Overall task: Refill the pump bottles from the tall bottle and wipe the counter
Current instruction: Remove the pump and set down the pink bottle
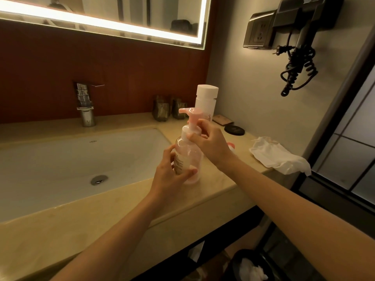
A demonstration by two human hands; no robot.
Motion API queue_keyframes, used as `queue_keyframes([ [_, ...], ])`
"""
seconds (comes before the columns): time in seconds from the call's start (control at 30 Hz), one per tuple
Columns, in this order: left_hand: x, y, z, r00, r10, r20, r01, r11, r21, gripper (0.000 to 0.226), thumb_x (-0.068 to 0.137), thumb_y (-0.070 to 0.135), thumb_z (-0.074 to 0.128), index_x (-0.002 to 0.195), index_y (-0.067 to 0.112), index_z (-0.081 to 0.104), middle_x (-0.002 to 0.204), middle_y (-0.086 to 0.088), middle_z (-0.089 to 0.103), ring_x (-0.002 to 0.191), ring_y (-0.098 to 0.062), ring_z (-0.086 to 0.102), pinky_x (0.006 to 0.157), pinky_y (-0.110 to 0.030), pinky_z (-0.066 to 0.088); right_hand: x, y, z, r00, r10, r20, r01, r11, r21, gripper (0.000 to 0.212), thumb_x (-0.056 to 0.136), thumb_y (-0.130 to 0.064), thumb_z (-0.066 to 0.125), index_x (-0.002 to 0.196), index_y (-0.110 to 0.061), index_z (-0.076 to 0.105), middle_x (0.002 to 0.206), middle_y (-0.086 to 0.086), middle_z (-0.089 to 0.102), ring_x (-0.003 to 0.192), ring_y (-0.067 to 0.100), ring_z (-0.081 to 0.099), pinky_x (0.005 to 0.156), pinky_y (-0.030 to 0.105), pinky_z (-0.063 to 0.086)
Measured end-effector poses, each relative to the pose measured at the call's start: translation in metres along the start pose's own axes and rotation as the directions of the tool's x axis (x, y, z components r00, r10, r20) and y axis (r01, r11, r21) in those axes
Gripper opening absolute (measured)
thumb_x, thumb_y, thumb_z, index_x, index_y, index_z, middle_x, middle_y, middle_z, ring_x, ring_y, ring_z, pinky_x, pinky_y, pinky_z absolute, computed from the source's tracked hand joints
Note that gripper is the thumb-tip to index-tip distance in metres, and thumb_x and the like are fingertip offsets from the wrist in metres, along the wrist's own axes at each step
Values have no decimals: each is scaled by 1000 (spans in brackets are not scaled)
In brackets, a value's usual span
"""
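Note:
A clear pump bottle (188, 157) with a pink pump head (189, 113) stands on the beige counter (113, 207) right of the sink. My left hand (172, 175) grips its body low down. My right hand (211, 145) pinches the collar below the pump head. Behind them stands the tall white bottle (206, 102) with its white cap on. A second pump bottle is mostly hidden behind my right hand; only a red and white bit (231, 146) shows. A crumpled white wipe (278, 155) lies on the counter at the right.
A white sink (60, 159) with a chrome tap (86, 106) fills the left. Two dark cups (170, 108), a small box and a round black lid (234, 130) stand at the back. A hair dryer (300, 37) hangs on the right wall. A bin (253, 266) stands below the counter.

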State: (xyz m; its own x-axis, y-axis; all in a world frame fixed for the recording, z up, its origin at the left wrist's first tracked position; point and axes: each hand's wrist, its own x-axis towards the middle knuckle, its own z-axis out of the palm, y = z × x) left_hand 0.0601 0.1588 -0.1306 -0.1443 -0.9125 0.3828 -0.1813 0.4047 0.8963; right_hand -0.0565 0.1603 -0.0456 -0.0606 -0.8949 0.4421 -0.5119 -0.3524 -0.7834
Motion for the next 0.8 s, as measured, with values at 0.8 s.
queue_keyframes([
  [0.8, 2, -4, 0, 999, -29, 23, 28, 998, 48, 76, 68, 27, 78, 127, 26, 31, 113, 5, 54, 102, -13, 54, 81, -26, 49, -6, -7, 8, 989, -43, -142, 35, 997, -61, 44, 81, -20, 68, 120, -14, 47, 117, 6, 54, 99, 13, 51, 92, 31, 49],
])
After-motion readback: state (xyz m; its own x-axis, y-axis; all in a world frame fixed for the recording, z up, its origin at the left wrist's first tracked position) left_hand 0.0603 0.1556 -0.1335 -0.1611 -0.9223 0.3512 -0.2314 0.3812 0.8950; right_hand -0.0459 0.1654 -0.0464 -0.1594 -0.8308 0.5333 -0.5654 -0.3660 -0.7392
